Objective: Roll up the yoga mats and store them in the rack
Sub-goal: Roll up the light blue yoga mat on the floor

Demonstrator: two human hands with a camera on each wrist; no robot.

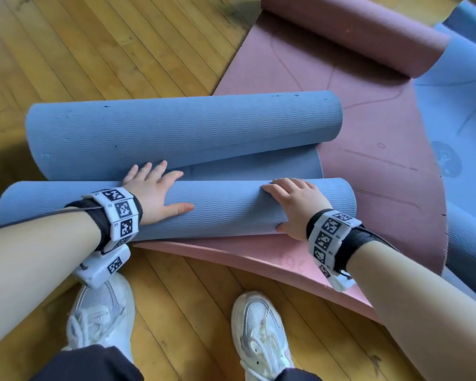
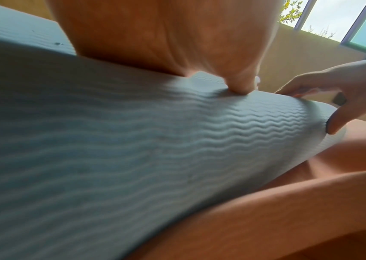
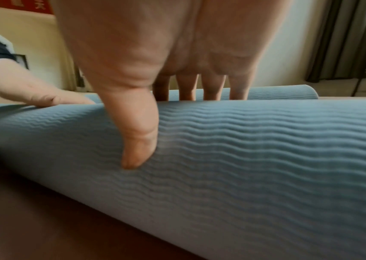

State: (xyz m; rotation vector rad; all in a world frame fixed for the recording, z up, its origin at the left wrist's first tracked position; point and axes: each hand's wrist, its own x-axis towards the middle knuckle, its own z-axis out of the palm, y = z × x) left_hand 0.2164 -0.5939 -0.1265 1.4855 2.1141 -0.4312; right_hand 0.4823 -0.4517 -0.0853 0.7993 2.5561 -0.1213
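A blue yoga mat lies across the floor, curled up at both ends. Its near roll (image 1: 226, 210) sits under both hands and its far roll (image 1: 182, 130) lies just beyond. My left hand (image 1: 165, 191) presses flat on the near roll with fingers straight and spread. My right hand (image 1: 286, 207) grips the roll, fingers bent over its crest and thumb on the near side. The right wrist view shows the right hand (image 3: 166, 52) on the ribbed roll (image 3: 266, 149). The left wrist view shows the left hand (image 2: 166, 44) pressing the same roll (image 2: 133, 140).
A pink mat (image 1: 374, 166) lies under the blue one, its far end rolled (image 1: 355, 31). Another blue mat (image 1: 465, 105) lies flat at the right. My two white shoes (image 1: 102, 312) stand on the wooden floor (image 1: 94, 50) just before the mats. No rack is in view.
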